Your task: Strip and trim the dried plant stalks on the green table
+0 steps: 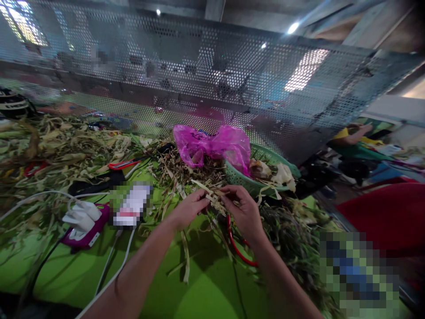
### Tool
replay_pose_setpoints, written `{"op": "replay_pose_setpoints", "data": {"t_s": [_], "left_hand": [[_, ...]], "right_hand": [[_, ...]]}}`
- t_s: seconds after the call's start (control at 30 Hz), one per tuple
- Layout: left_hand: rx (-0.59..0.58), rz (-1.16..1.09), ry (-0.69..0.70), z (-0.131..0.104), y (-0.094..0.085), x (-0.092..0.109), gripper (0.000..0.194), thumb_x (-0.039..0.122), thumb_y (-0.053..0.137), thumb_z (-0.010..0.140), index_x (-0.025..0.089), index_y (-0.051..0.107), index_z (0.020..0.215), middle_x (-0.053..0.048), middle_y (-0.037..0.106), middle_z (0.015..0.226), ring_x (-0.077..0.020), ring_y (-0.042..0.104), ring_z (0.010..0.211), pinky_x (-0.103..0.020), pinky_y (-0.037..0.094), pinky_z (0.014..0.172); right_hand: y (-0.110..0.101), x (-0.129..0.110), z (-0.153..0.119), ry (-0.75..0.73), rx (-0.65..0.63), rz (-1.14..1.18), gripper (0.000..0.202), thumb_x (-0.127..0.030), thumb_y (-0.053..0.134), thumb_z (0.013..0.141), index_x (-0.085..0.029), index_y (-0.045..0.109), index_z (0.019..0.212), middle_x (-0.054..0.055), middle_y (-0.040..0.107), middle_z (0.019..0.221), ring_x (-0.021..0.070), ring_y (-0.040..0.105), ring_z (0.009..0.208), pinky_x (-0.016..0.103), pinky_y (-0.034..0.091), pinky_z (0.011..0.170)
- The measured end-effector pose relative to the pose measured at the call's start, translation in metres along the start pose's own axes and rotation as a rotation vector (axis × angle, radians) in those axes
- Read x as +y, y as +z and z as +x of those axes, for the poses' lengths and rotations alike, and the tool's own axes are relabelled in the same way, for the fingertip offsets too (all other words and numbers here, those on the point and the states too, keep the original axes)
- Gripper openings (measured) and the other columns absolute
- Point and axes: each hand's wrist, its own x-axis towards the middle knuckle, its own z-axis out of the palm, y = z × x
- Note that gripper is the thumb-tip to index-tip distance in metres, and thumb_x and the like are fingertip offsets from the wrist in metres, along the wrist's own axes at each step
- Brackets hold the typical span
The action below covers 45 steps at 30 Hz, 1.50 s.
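Observation:
Dry, pale plant strips (215, 199) stretch between my two hands above the green table (206, 288). My left hand (191, 207) pinches them between thumb and fingers on the left. On the other side, my right hand (244, 210) has its fingers closed on the same strips. Just under my right hand lies a red curved loop (234, 243), like a tool handle, partly covered by that hand. A few loose strips (186, 257) hang or lie below my left hand.
Behind my hands is a green basket (282, 166) of dry husks, with a pink plastic bag (215, 141) beside it. A purple power strip (88, 232), cables and a blurred phone (133, 206) lie left. Dried leaves (66, 155) are heaped there; a perforated metal panel (186, 66) stands behind.

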Motion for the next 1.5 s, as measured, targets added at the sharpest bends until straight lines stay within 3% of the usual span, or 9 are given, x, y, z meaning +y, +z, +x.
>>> {"op": "replay_pose_setpoints", "data": {"t_s": [0.13, 0.33, 0.5, 0.67, 0.87, 1.03, 1.23, 1.4, 1.5], "left_hand": [[0.106, 0.007, -0.032, 0.002, 0.000, -0.001, 0.016, 0.032, 0.055, 0.081, 0.016, 0.054, 0.085, 0.004, 0.045, 0.063, -0.0097, 0.037, 0.054, -0.023, 0.028, 0.051], [0.119, -0.062, -0.049, 0.001, 0.004, 0.003, 0.013, 0.028, 0.056, 0.075, 0.016, 0.053, 0.080, 0.002, 0.050, 0.063, -0.0109, 0.044, 0.056, -0.023, 0.033, 0.052], [0.226, -0.254, -0.127, 0.003, 0.003, -0.002, 0.011, 0.023, 0.058, 0.067, 0.016, 0.051, 0.070, 0.005, 0.045, 0.058, -0.0072, 0.038, 0.052, -0.021, 0.030, 0.052], [0.220, -0.433, -0.148, 0.004, 0.001, -0.006, 0.014, 0.019, 0.056, 0.061, 0.018, 0.043, 0.066, 0.008, 0.035, 0.053, -0.0052, 0.030, 0.046, -0.019, 0.027, 0.048], [0.259, -0.206, -0.172, 0.001, 0.001, 0.001, 0.004, 0.019, 0.053, 0.067, 0.017, 0.051, 0.071, 0.007, 0.039, 0.054, -0.0075, 0.036, 0.051, -0.021, 0.030, 0.054], [0.153, 0.007, -0.131, 0.000, 0.001, 0.003, 0.016, 0.019, 0.052, 0.072, 0.014, 0.065, 0.082, 0.004, 0.044, 0.058, -0.0096, 0.036, 0.056, -0.024, 0.027, 0.055], [0.019, -0.006, -0.086, -0.003, 0.007, 0.003, 0.027, 0.023, 0.054, 0.077, 0.016, 0.069, 0.098, 0.000, 0.057, 0.071, -0.0124, 0.045, 0.066, -0.025, 0.034, 0.065], [-0.012, 0.009, -0.008, -0.001, 0.007, -0.001, 0.030, 0.029, 0.059, 0.081, 0.016, 0.068, 0.107, -0.004, 0.067, 0.094, -0.0173, 0.055, 0.089, -0.028, 0.039, 0.084], [-0.013, 0.045, -0.003, 0.000, 0.006, -0.005, 0.032, 0.032, 0.059, 0.082, 0.016, 0.068, 0.108, -0.005, 0.068, 0.098, -0.0193, 0.056, 0.095, -0.031, 0.040, 0.090]], "right_hand": [[-0.004, -0.003, 0.002, -0.068, 0.028, -0.067, 0.007, -0.024, 0.060, 0.086, -0.022, 0.063, 0.092, 0.007, 0.054, 0.106, 0.0203, 0.055, 0.097, 0.031, 0.047, 0.080], [0.000, 0.003, 0.001, -0.001, -0.180, -0.154, 0.014, -0.028, 0.056, 0.089, -0.021, 0.060, 0.078, 0.002, 0.056, 0.081, 0.0178, 0.054, 0.080, 0.029, 0.041, 0.073], [0.000, 0.006, 0.002, 0.081, -0.159, -0.146, 0.020, -0.029, 0.055, 0.088, -0.019, 0.055, 0.070, 0.000, 0.052, 0.074, 0.0162, 0.050, 0.072, 0.028, 0.037, 0.068], [-0.003, 0.008, 0.002, 0.125, -0.168, -0.124, 0.024, -0.031, 0.055, 0.085, -0.019, 0.051, 0.065, -0.001, 0.049, 0.069, 0.0158, 0.049, 0.068, 0.027, 0.035, 0.064], [-0.006, 0.011, 0.003, 0.175, -0.211, -0.118, 0.020, -0.032, 0.059, 0.081, -0.019, 0.060, 0.066, 0.000, 0.058, 0.068, 0.0175, 0.054, 0.069, 0.029, 0.040, 0.066], [0.000, 0.012, 0.004, 0.340, -0.277, 0.188, 0.026, -0.042, 0.062, 0.081, -0.021, 0.070, 0.096, 0.004, 0.070, 0.095, 0.0235, 0.062, 0.093, 0.035, 0.046, 0.084], [0.008, 0.011, -0.001, 0.476, -0.090, 0.482, 0.018, -0.036, 0.072, 0.074, -0.019, 0.068, 0.080, 0.000, 0.067, 0.076, 0.0155, 0.060, 0.070, 0.026, 0.047, 0.070], [0.010, 0.009, -0.003, 0.519, -0.150, 0.591, 0.023, -0.039, 0.069, 0.077, -0.020, 0.067, 0.089, 0.002, 0.068, 0.080, 0.0169, 0.062, 0.073, 0.029, 0.049, 0.072], [0.011, 0.007, -0.002, 0.497, -0.101, 0.566, 0.024, -0.038, 0.074, 0.072, -0.020, 0.067, 0.086, 0.001, 0.068, 0.081, 0.0176, 0.061, 0.074, 0.030, 0.049, 0.073]]}}
